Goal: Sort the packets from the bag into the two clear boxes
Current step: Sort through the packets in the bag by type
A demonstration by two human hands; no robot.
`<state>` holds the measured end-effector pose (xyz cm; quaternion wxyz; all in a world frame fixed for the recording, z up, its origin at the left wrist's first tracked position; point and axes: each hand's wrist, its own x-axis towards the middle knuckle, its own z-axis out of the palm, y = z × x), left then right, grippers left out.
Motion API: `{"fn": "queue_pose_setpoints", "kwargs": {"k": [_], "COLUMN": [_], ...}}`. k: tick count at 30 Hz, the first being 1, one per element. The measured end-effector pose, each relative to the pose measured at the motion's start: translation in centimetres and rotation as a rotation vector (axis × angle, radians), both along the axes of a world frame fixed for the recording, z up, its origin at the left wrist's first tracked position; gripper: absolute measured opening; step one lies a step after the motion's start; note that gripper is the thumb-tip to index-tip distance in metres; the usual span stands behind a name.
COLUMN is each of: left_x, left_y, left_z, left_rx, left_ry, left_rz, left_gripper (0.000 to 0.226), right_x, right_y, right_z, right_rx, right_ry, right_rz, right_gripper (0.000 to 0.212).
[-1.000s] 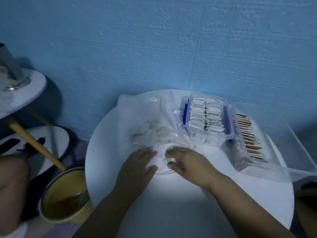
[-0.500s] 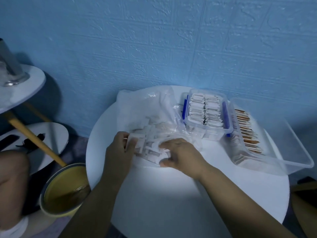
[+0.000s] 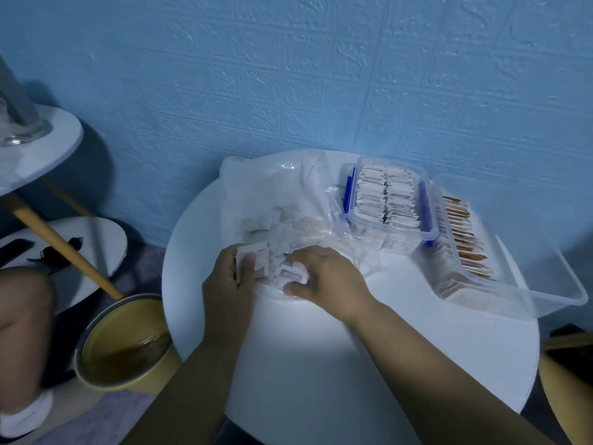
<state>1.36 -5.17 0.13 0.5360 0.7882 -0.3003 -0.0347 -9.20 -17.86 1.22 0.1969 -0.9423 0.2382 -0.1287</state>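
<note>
White counter point(image 3: 321, 348), picking step: left fingers point(image 3: 247, 266) pinch several packets point(image 3: 258, 252), right fingers point(image 3: 306, 260) curl into the bag point(image 3: 256, 187), grip indiscernible; next likely needs matching a box point(image 3: 398, 245) beyond them.

The wall point(image 3: 288, 75) is blue with a raised brick pattern. The surface point(image 3: 321, 348) is white. The bag point(image 3: 256, 187) is clear and its packets point(image 3: 266, 226) are white. The left box point(image 3: 394, 244) is clear with blue clips point(image 3: 425, 203) and holds white, dark-marked sachets point(image 3: 385, 200). The right box point(image 3: 545, 284) is clear and holds orange-brown sachets point(image 3: 462, 232). At far left, the bucket point(image 3: 106, 342) is yellow.
</note>
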Motion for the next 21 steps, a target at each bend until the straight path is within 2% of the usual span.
{"fn": "queue_pose_setpoints", "kwargs": {"k": [5,7,10,12,15,18,21], "left_x": [-0.2,-0.2,-0.2,-0.1,-0.2,-0.2,-0.3], "left_y": [-0.1,-0.2,-0.3,-0.3,-0.4,-0.3,-0.2], "left_z": [0.3,0.4,0.3,0.3,0.3,0.4,0.4], "left_rx": [0.003,0.011,0.023,0.026,0.028,0.050,0.056], "left_ry": [-0.020,-0.045,-0.074,-0.081,-0.089,-0.095,-0.103], "left_rz": [-0.008,-0.007,-0.010,-0.007,-0.018,-0.032,-0.047], "left_gripper": [0.028,0.027,0.027,0.030,0.036,0.026,0.029], "right_x": [-1.4,-2.2,-3.1,-3.3,-2.9,-2.2,-1.6], "right_y": [-1.2,-1.8,-2.5,-2.6,-2.0,-1.6,-1.4], "right_z": [0.4,1.0,2.2,2.7,2.9,2.8,3.4], "right_rx": [0.088,0.204,0.414,0.498,0.405,0.335,0.368], "right_ry": [-0.150,-0.234,-0.309,-0.197,0.048,0.150,0.236], "right_rz": [-0.072,-0.151,-0.227,-0.178,-0.087,-0.088,-0.108], "right_gripper": [0.023,0.020,0.004,0.012,0.014,0.054,0.071]}}
